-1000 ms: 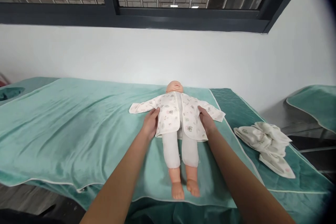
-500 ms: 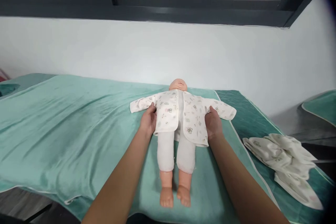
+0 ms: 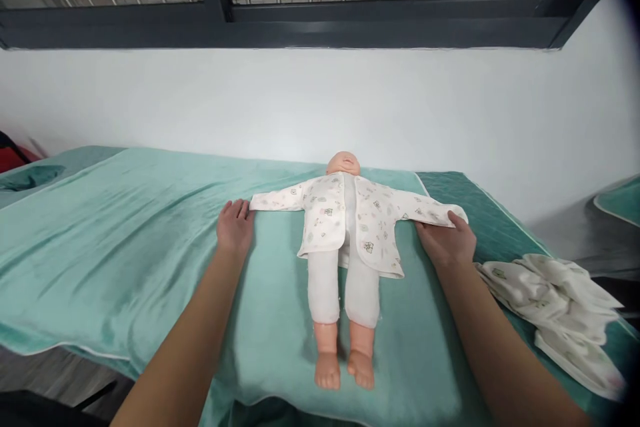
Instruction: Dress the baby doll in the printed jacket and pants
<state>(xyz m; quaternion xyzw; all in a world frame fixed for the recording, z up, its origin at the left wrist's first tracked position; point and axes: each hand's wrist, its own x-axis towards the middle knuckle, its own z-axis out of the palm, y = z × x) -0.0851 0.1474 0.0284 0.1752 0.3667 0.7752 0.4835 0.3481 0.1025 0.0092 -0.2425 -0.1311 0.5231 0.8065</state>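
A baby doll [image 3: 327,340] lies on its back on a green sheet, its head toward the wall and bare feet toward me. It wears white leggings [image 3: 324,287] and a white printed baby jacket [image 3: 325,217], whose front lies open down the middle. Both sleeves stretch out sideways, and no doll hands show at the cuffs. At the cuff of the sleeve on the left, my left hand [image 3: 236,225] is closed, its fingers at the fabric edge. My right hand [image 3: 450,240] grips the other sleeve [image 3: 430,209] near its end, thumb on top and fingers underneath.
The green sheet [image 3: 150,233] covers the bed. Crumpled white printed clothing [image 3: 555,300] lies at the right on a darker green cloth [image 3: 445,187]. Behind the bed rises a white wall [image 3: 280,100] below a dark window frame [image 3: 380,30].
Both hands have moved outward from the jacket's sides to the sleeve ends. The sleeves now lie straighter and farther out. The view has shifted slightly.
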